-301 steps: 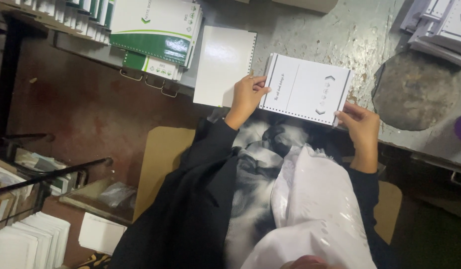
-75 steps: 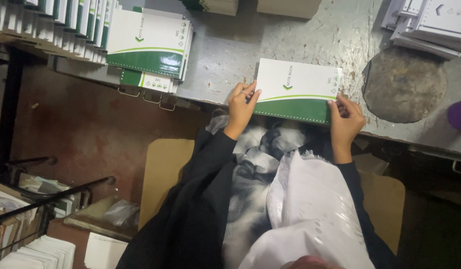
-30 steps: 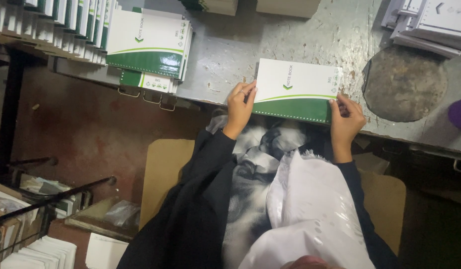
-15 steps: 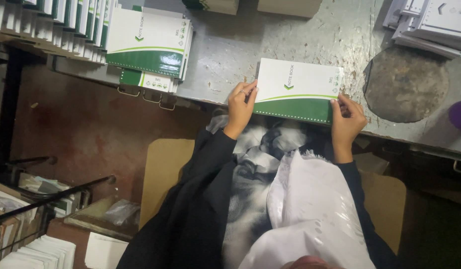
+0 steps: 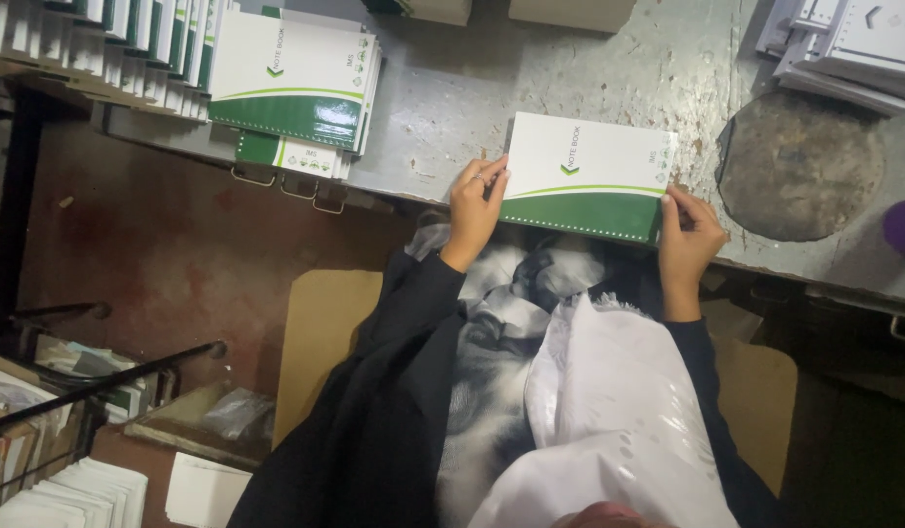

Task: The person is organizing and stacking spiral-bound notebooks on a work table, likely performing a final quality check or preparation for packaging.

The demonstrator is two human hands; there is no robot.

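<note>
Your left hand (image 5: 475,203) grips the left edge of a white-and-green notebook (image 5: 586,176); your right hand (image 5: 689,235) grips its right lower corner, fingers closed on the cover. The notebook lies flat at the near edge of the grey tabletop (image 5: 452,108), directly ahead of you. To the left, well apart, a stack of matching notebooks (image 5: 294,83) overhangs the edge. To the right sits a dark round disc (image 5: 799,166), with a pile of white booklets (image 5: 843,39) beyond it.

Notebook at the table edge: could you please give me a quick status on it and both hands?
Left hand and right hand each grip an end. Notebook flat on the table, cover up. Nothing in the way.
</note>
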